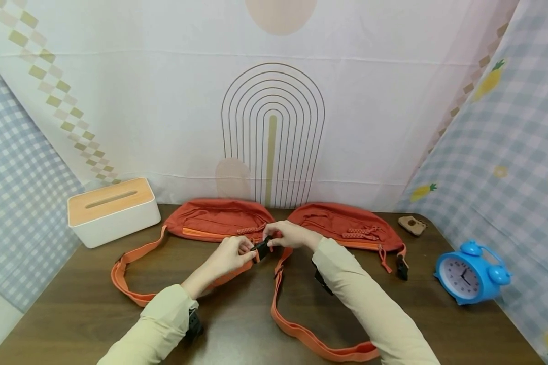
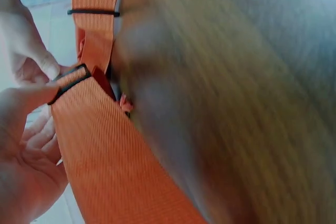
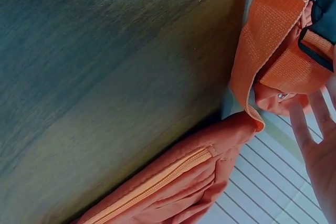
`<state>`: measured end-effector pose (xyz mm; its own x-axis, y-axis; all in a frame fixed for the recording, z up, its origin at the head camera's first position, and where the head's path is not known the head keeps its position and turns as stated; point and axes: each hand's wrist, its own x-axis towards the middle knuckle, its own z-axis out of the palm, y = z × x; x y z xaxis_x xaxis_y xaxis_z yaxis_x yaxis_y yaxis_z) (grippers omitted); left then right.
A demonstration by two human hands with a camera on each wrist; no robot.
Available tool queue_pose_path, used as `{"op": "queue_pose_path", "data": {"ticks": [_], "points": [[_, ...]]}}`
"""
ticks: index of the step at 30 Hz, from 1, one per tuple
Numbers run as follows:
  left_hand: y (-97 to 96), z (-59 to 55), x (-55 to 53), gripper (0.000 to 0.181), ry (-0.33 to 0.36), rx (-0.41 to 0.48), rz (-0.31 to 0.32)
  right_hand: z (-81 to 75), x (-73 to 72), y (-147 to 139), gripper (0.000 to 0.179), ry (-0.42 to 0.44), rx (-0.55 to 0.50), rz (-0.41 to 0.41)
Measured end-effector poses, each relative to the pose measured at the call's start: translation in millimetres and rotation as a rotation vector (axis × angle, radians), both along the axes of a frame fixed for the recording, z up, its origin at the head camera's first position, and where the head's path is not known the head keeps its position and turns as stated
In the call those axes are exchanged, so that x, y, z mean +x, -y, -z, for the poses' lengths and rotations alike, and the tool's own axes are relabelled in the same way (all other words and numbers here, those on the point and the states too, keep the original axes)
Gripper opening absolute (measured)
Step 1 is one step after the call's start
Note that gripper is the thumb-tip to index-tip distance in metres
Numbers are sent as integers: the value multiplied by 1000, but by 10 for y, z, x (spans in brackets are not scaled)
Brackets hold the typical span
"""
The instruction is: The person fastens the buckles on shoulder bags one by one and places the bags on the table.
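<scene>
Two rust-red waist bags lie side by side at the back of the table, the left bag [image 1: 224,215] and the right bag [image 1: 342,223]. Between them, a black buckle [image 1: 262,248] on the left bag's orange strap [image 1: 139,252] is held up by both hands. My left hand [image 1: 230,255] pinches its strap end with thumb and fingers. From the other side my right hand [image 1: 294,235] grips the end toward the left bag. In the left wrist view the orange webbing [image 2: 110,145] runs out from the buckle, past my left thumb.
A white tissue box [image 1: 114,223] with a wooden lid stands at back left. A blue alarm clock [image 1: 468,274] is at right, behind it a small brown item [image 1: 412,225]. The right bag's strap [image 1: 301,334] loops forward under my right forearm; its loose black buckle [image 1: 402,267] hangs at the right.
</scene>
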<state>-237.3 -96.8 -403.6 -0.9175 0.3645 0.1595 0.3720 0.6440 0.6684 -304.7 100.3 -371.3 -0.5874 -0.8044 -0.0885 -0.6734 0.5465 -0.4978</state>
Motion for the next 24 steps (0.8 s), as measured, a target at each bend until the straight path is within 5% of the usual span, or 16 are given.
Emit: {"op": "queue_pose_path", "data": {"ticks": [9, 17, 24], "points": [[149, -36, -81, 18, 61, 1, 161, 39, 12, 3, 8, 78, -33, 15], [119, -115, -147, 10, 136, -8, 211, 17, 18, -10, 8, 79, -14, 42], [106, -111, -138, 10, 139, -43, 193, -9, 15, -7, 15, 66, 1, 98]]}}
